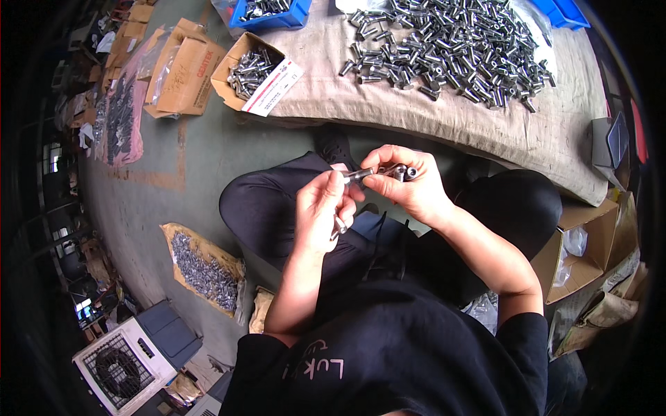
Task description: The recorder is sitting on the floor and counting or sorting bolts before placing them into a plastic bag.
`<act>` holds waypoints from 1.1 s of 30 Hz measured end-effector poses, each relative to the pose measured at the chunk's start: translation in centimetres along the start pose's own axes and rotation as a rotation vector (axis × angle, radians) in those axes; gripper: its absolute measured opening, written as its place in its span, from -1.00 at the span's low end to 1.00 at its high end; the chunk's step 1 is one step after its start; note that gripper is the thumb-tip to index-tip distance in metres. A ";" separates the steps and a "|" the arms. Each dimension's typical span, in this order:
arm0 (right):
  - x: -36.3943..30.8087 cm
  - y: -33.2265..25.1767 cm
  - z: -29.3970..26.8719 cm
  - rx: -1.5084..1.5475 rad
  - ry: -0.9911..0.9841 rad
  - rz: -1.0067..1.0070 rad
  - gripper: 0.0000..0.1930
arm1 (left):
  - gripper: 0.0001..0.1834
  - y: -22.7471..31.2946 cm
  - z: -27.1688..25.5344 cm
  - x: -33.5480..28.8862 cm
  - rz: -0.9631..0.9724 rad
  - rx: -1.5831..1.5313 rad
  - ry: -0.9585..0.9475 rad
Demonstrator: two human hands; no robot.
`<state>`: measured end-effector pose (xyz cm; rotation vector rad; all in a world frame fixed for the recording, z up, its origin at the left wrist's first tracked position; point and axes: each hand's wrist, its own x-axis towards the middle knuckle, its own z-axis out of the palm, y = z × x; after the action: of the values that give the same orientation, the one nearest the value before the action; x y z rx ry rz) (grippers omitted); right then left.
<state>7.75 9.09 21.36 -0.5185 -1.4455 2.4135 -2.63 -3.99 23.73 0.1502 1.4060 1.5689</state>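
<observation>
In front of my lap, my left hand (320, 208) pinches one end of a shiny metal bolt-like part (361, 175) between thumb and fingers. A second metal piece (339, 226) pokes out from its curled lower fingers. My right hand (415, 186) is closed around several similar metal bolts (400, 172), whose round ends with dark holes show beside the fingers. Its thumb and forefinger meet the other end of the part in the left hand, so the two hands nearly touch. Fingers partly hide the part's ends and the threads, if any.
A cloth-covered table (312, 97) ahead bears a large heap of metal bolts (465, 52), a blue bin (277, 19) and an opened carton (225, 80) of them. On the left floor lie a sack of small parts (205, 272) and a fan unit (118, 367). A cardboard box (586, 239) stands right.
</observation>
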 end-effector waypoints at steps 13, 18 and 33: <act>-0.1 0.2 0.2 0.077 0.077 -0.016 -0.78 | -0.70 0.5 0.9 -0.4 0.223 0.079 -0.003; -0.2 0.1 0.3 0.136 0.047 -0.017 -0.79 | -0.71 0.4 0.7 -0.2 0.245 -0.047 -0.071; 0.3 0.3 -0.3 0.664 -0.019 0.395 -0.82 | -0.59 0.6 1.4 0.7 0.386 0.045 0.136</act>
<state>7.55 9.32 20.92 -0.6491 -0.4945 2.9877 -2.39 -2.41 24.31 0.3656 1.5874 1.8909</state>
